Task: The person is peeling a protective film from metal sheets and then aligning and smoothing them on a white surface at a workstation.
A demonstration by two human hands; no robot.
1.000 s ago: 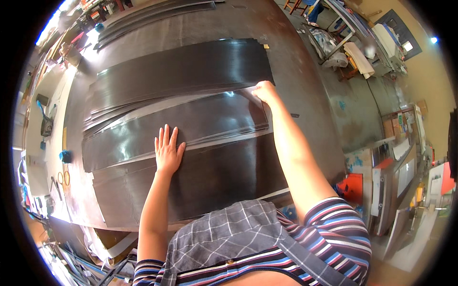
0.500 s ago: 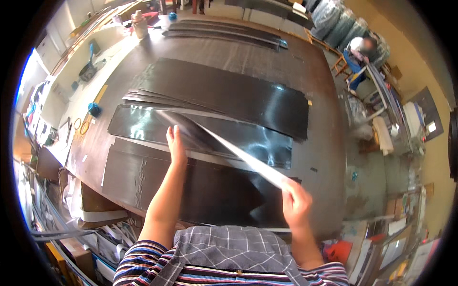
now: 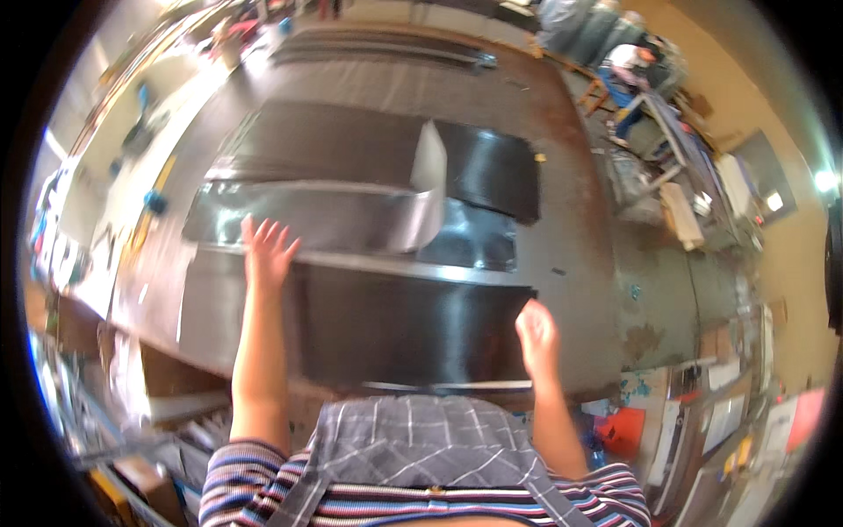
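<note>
Spread flat, the fingers of my left hand [image 3: 270, 250] are apart at the near edge of the middle row of glossy black sheets [image 3: 479, 237]. A thin sheet [image 3: 351, 211] lies along that row, its right end curled upward and its pale underside showing. At the right edge of the near stack of black sheets [image 3: 413, 325], my right hand [image 3: 538, 334] is closed with the fingers together. Whether a sheet's corner is pinched in it cannot be made out. Behind the middle row rests another stack of wide black sheets [image 3: 325, 132].
Long dark strips [image 3: 378, 48] lie at the table's far side. A blue round object [image 3: 154, 201] sits on the left, beside a pale ledge. Beyond the table's right edge, a person [image 3: 628, 79] is by a metal-framed bench [image 3: 663, 132]. Cluttered shelves flank me.
The thin sheet has left my right hand and come down over the middle row, its right end still raised. My left hand has moved left and spread its fingers.
</note>
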